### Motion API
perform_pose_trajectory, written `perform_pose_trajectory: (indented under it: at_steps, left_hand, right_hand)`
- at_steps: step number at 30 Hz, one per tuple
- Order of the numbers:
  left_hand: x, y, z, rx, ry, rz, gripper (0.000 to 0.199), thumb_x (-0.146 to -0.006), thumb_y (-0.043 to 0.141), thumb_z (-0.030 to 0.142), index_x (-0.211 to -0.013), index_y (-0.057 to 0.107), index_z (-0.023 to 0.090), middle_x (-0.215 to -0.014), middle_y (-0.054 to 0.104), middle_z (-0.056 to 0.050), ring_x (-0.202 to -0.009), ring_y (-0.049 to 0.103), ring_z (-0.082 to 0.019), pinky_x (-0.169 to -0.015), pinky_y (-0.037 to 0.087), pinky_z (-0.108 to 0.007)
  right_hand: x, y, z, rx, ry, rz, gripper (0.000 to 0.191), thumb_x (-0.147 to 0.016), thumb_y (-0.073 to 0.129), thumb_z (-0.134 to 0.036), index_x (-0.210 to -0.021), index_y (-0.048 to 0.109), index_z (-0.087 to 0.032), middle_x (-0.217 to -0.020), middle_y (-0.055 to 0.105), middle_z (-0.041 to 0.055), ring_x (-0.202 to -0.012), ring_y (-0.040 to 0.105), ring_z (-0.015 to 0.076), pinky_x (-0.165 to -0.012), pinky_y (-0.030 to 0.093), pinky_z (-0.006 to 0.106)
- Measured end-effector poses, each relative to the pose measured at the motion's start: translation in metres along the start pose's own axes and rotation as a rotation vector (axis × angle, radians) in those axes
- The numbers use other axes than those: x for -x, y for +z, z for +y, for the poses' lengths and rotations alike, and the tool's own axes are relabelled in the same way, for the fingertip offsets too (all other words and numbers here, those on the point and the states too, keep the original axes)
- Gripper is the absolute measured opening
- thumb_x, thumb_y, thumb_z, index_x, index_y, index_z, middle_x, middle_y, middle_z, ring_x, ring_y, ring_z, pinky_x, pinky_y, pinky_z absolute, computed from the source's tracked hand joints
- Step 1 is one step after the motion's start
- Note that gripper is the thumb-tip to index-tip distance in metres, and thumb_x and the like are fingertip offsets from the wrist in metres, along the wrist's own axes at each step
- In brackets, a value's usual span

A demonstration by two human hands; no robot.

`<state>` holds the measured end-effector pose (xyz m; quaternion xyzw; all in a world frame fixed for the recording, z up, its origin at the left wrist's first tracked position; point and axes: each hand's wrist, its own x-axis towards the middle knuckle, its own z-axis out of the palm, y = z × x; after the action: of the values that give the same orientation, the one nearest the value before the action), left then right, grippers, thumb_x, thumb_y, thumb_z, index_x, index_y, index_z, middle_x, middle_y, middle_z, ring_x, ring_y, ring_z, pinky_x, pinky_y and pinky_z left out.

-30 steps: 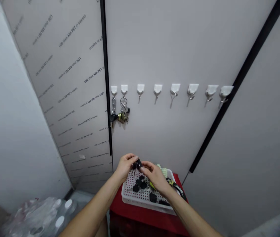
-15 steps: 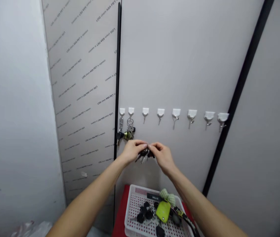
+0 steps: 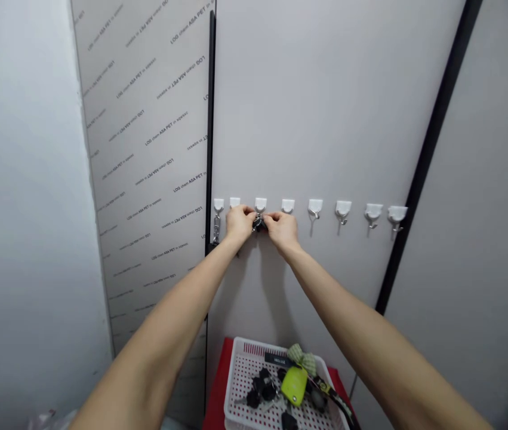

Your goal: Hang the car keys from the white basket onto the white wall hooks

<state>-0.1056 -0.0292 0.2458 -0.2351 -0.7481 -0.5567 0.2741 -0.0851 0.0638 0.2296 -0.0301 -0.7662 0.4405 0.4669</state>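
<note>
Wall [image 3: 21,209], grey panel [image 3: 325,107], hooks [image 3: 260,204], red surface [image 3: 218,391]

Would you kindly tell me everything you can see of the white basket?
The white basket is shallow, rectangular and plastic-looking, with a holed floor and slotted far wall. It sits upright on a red surface, its near edge running out of frame. Dark-headed keys and a lime-green fob lie inside; a checked bow overlaps the far rim.

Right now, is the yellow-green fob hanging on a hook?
No, the yellow-green fob lies in the white basket below the hooks.
</note>
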Motion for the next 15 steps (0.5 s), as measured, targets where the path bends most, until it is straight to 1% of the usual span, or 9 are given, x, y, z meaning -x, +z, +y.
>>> perform_pose_trajectory:
  at_steps: [5, 7, 9, 11, 12, 13, 15]
  left_hand:
    - [0.002, 0.004, -0.003, -0.133, 0.025, -0.047, 0.012, -0.061, 0.049, 0.016, -0.065, 0.059, 0.011, -0.064, 0.059, -0.005, -0.062, 0.052, -0.012, -0.063, 0.038, -0.023]
    - [0.006, 0.001, -0.005, -0.202, 0.040, -0.070, 0.014, -0.062, 0.048, 0.015, -0.068, 0.059, 0.010, -0.067, 0.060, -0.006, -0.066, 0.052, -0.013, -0.066, 0.038, -0.024]
    - [0.015, -0.003, -0.009, -0.249, 0.081, -0.065, 0.017, -0.062, 0.047, 0.014, -0.075, 0.058, 0.010, -0.073, 0.060, -0.006, -0.070, 0.052, -0.013, -0.069, 0.038, -0.024]
    - [0.031, -0.007, -0.019, -0.250, 0.148, -0.050, 0.022, -0.063, 0.046, 0.012, -0.082, 0.056, 0.011, -0.079, 0.059, -0.005, -0.074, 0.052, -0.012, -0.071, 0.038, -0.024]
    - [0.042, -0.008, -0.026, -0.239, 0.181, -0.045, 0.023, -0.063, 0.045, 0.012, -0.085, 0.054, 0.012, -0.082, 0.058, -0.005, -0.074, 0.051, -0.011, -0.071, 0.038, -0.023]
    - [0.056, -0.009, -0.034, -0.228, 0.205, -0.050, 0.024, -0.064, 0.045, 0.013, -0.087, 0.053, 0.013, -0.083, 0.058, -0.004, -0.075, 0.051, -0.010, -0.071, 0.038, -0.022]
    - [0.091, -0.007, -0.056, -0.229, 0.208, -0.106, 0.023, -0.066, 0.043, 0.013, -0.087, 0.052, 0.014, -0.083, 0.057, -0.004, -0.074, 0.051, -0.010, -0.070, 0.039, -0.022]
  right_hand:
    - [0.013, -0.006, -0.001, 0.100, -0.070, -0.056, 0.025, -0.063, 0.042, -0.026, -0.071, 0.060, -0.011, -0.067, 0.062, 0.0053, -0.062, 0.054, 0.0136, -0.061, 0.041, 0.025]
    - [0.021, -0.010, -0.001, 0.126, -0.107, -0.073, 0.025, -0.063, 0.042, -0.023, -0.076, 0.060, -0.011, -0.072, 0.062, 0.0057, -0.065, 0.054, 0.0133, -0.065, 0.040, 0.025]
    - [0.032, -0.015, 0.003, 0.137, -0.159, -0.064, 0.025, -0.064, 0.042, -0.021, -0.080, 0.059, -0.011, -0.077, 0.061, 0.0056, -0.069, 0.054, 0.0130, -0.067, 0.040, 0.025]
    - [0.050, -0.022, 0.014, 0.146, -0.216, -0.052, 0.026, -0.064, 0.042, -0.019, -0.084, 0.057, -0.012, -0.079, 0.060, 0.0051, -0.070, 0.054, 0.0123, -0.068, 0.040, 0.025]
    - [0.061, -0.025, 0.022, 0.158, -0.240, -0.066, 0.026, -0.064, 0.042, -0.018, -0.084, 0.057, -0.012, -0.079, 0.060, 0.0048, -0.070, 0.053, 0.0119, -0.068, 0.040, 0.025]
    - [0.075, -0.029, 0.031, 0.175, -0.251, -0.100, 0.025, -0.064, 0.042, -0.018, -0.084, 0.057, -0.013, -0.078, 0.060, 0.0046, -0.069, 0.053, 0.0116, -0.067, 0.040, 0.025]
    - [0.109, -0.036, 0.054, 0.228, -0.232, -0.234, 0.022, -0.065, 0.042, -0.018, -0.080, 0.058, -0.013, -0.075, 0.060, 0.0046, -0.066, 0.053, 0.0110, -0.065, 0.041, 0.024]
